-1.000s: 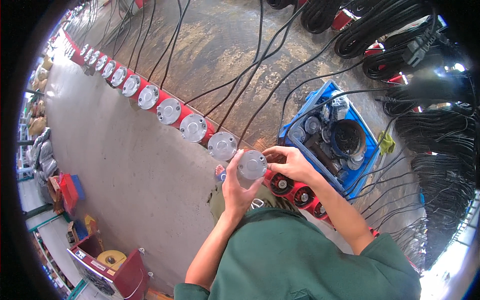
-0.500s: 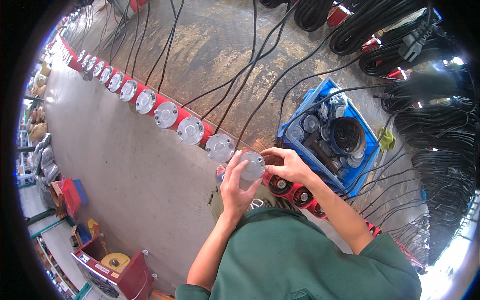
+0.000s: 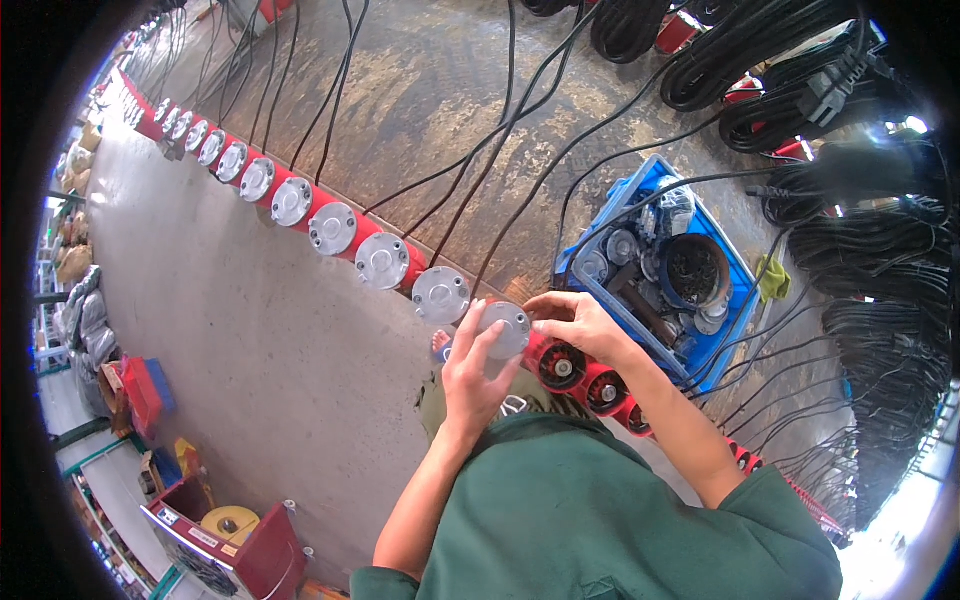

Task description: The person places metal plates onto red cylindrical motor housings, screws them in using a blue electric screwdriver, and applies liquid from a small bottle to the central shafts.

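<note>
- The left hand (image 3: 470,375) is curved around a clear round cap (image 3: 508,333), thumb toward its lower rim and fingers along its left side and face, so it appears to hold the cap.
- The cap is at the near edge of the worn tabletop (image 3: 420,75), in line with the row of red housings.
- The left forearm (image 3: 425,495) rises steeply from the lower edge of the view, wrist fairly straight.
- The right hand (image 3: 590,328) meets the cap's right rim, thumb and forefinger narrowly spaced and the other fingers bent; whether anything small sits between the fingertips cannot be told at this angle.
- The right forearm (image 3: 685,430) slants up and inward from a green sleeve (image 3: 775,525).
- Capped red housings (image 3: 383,262) run leftward along that edge; open red housings (image 3: 562,367) continue to the right.
- A blue crate (image 3: 712,362) stands beyond the right hand.
</note>
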`<state>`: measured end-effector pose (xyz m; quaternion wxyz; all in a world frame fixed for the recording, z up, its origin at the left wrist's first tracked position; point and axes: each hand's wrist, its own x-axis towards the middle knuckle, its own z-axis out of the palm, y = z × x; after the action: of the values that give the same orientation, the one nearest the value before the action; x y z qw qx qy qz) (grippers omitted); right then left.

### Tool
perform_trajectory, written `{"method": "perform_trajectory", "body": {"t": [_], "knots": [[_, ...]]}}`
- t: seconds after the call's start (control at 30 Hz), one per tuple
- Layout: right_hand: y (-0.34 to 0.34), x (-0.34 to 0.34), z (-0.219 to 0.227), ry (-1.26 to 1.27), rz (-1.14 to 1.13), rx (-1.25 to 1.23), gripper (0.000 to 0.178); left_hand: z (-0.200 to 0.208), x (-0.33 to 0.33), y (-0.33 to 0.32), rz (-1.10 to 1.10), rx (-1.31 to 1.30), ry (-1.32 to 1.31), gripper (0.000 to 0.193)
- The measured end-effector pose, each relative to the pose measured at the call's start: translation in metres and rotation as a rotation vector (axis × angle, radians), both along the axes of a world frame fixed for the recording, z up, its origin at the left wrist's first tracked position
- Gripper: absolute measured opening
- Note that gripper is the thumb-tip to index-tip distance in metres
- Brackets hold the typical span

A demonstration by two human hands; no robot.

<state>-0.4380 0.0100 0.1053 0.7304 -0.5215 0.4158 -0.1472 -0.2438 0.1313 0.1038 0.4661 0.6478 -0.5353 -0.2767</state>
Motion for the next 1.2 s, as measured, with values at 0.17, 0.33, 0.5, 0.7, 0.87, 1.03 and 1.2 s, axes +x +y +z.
{"method": "perform_trajectory", "body": {"t": [0.17, 0.33, 0.5, 0.7, 0.87, 1.03, 1.2], "knots": [[0.001, 0.003, -0.002, 0.069, -0.031, -0.034, 0.033, -0.013, 0.004, 0.003, -0.046, -0.028, -0.044, 0.053], [-0.001, 0.041, 0.01, 0.269, -0.14, -0.334, 0.03, -0.009, 0.003, 0.009, 0.016, -0.125, -0.084, 0.07], [-0.01, 0.098, -0.002, 0.486, 0.022, -0.803, 0.022, -0.058, 0.001, 0.015, 0.074, 0.32, 0.557, 0.093], [-0.005, 0.116, -0.014, 0.728, 0.109, -0.872, 0.019, -0.108, -0.001, 0.003, 0.091, 0.33, 0.821, 0.109], [-0.008, 0.119, -0.015, 0.769, 0.126, -0.775, 0.025, -0.102, -0.003, -0.003, 0.065, 0.233, 0.919, 0.125], [-0.005, 0.118, -0.014, 0.856, 0.175, -0.767, 0.028, -0.106, -0.001, -0.002, 0.008, 0.273, 0.935, 0.123], [-0.013, 0.122, -0.012, 0.849, 0.217, -0.73, 0.03, -0.101, 0.006, -0.011, -0.077, 0.344, 0.966, 0.126]]}}
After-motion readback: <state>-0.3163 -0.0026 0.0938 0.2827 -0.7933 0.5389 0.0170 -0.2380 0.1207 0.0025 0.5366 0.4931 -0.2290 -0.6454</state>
